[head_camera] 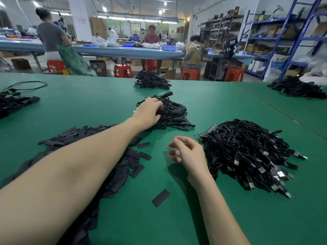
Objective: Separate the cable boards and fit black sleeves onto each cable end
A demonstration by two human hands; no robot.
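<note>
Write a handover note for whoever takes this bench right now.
Left hand: reaching into the middle cable pile, fingers curled among the cables; a firm grip cannot be told.
Right hand: hovers empty, fingers loosely curled, above the green table.
Loose black sleeves lie heaped at left, one stray sleeve near you.
Big cable pile at right shows bare plugs.
Left: that pile probably awaits sleeving.

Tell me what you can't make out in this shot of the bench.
- Head view: left hand fingertips are buried in the middle cable pile, so its grip is unclear.
- Sleeve pile is partly covered by the left forearm.
- Boards at the right cable pile are too small to read.
</note>
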